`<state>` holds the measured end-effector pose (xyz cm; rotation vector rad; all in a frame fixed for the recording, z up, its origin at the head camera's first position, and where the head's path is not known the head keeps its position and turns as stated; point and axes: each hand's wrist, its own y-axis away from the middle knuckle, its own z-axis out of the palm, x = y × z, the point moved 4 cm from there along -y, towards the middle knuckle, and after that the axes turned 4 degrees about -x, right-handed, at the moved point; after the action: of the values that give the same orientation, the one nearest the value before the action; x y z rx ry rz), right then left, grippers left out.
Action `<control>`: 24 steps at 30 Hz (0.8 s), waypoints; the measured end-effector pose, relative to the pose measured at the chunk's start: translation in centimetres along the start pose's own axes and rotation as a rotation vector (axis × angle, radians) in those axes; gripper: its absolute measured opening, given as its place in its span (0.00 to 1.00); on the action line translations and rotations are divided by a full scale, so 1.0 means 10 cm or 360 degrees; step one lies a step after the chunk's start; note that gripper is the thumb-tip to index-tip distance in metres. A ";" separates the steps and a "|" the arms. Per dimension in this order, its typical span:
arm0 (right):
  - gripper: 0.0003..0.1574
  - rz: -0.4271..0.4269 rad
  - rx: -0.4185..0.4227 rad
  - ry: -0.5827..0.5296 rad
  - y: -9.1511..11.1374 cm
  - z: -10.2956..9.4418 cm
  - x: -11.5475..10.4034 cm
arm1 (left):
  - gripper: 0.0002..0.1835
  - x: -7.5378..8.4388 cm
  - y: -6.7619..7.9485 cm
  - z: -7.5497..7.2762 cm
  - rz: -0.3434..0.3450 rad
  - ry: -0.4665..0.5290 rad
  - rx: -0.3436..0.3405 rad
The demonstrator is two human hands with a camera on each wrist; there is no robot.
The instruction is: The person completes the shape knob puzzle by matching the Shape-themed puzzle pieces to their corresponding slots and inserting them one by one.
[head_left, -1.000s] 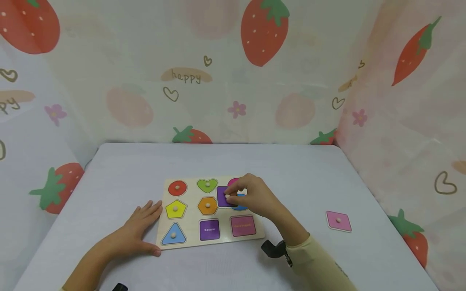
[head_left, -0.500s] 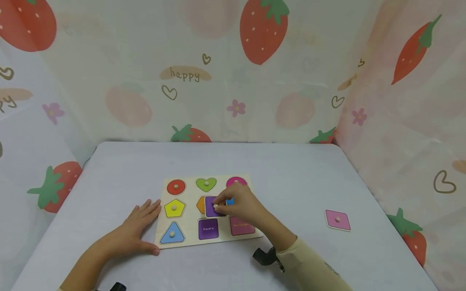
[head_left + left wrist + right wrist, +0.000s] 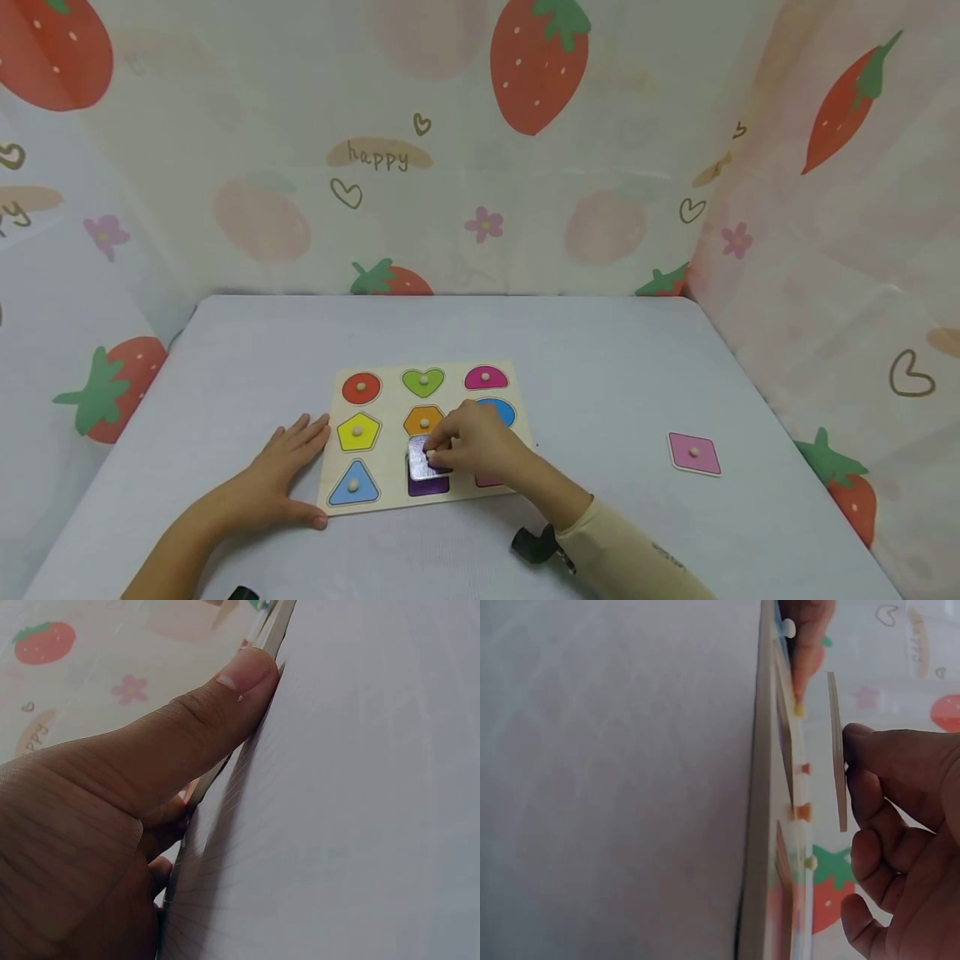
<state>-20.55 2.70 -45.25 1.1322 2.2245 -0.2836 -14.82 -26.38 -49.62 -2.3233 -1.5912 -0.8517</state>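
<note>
A wooden peg puzzle board (image 3: 392,417) lies on the white table. My right hand (image 3: 480,442) pinches the small knob of a purple square puzzle piece (image 3: 420,458). The square overlaps the purple recess (image 3: 428,487) in the board's front row, and glare whitens its face. In the right wrist view the square's thin edge (image 3: 838,757) stands clear of the board, with a gap between them. My left hand (image 3: 273,479) lies with fingers spread along the board's left side. In the left wrist view its thumb (image 3: 195,712) touches the board's edge.
A pink four-sided knobbed piece (image 3: 694,454) lies on the table to the right. Seated in the board are several shapes, among them a blue triangle (image 3: 354,483) and a red circle (image 3: 362,387). A strawberry-print curtain (image 3: 525,208) surrounds the table.
My right hand has carried the purple square left and toward the front, from over the blue oval to over the purple recess. The left hand stays at the board's side.
</note>
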 end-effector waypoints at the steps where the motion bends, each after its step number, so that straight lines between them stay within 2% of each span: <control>1: 0.06 0.0000 -0.0003 -0.0002 0.00 0.02 0.01 | 0.72 0.00 0.00 0.00 0.0000 -0.0003 0.0000; 9: 0.03 -0.0031 -0.0024 0.0103 0.00 0.10 0.06 | 0.72 0.02 -0.01 0.03 -0.0052 0.0036 -0.0050; 17: 0.02 -0.0070 -0.0042 0.0221 0.00 0.16 0.06 | 0.72 0.01 -0.01 0.03 -0.0029 0.0005 -0.0016; 24: 0.03 -0.0159 -0.0067 0.0218 -0.01 0.18 0.04 | 0.72 0.01 -0.01 0.02 -0.0037 0.0014 -0.0025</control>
<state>-19.99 2.13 -46.95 1.0478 2.4002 -0.2049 -14.84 -26.12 -49.74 -2.3129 -1.6167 -0.8811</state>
